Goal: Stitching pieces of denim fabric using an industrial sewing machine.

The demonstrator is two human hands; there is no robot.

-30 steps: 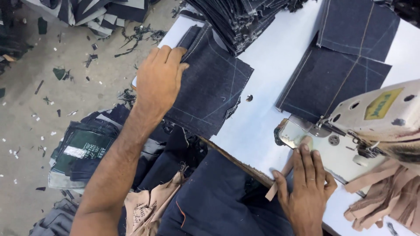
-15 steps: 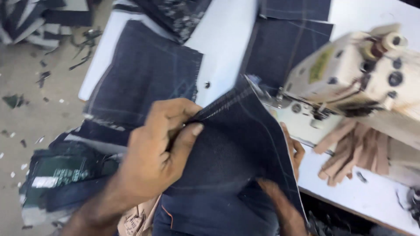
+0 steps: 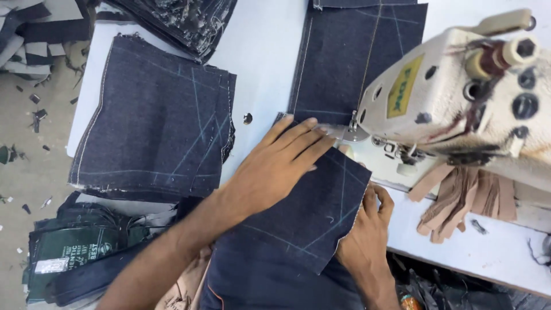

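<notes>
— While my left hand [image 3: 275, 166] lies flat and open on the denim pocket piece [image 3: 310, 212], where's its edge?
— At the sewing machine's presser foot [image 3: 351, 131] on the white table [image 3: 264, 69]; my right hand [image 3: 367, 229] pinches its right edge.

White worktable [image 3: 270, 51] over scrap-littered grey floor [image 3: 28, 166].
</notes>
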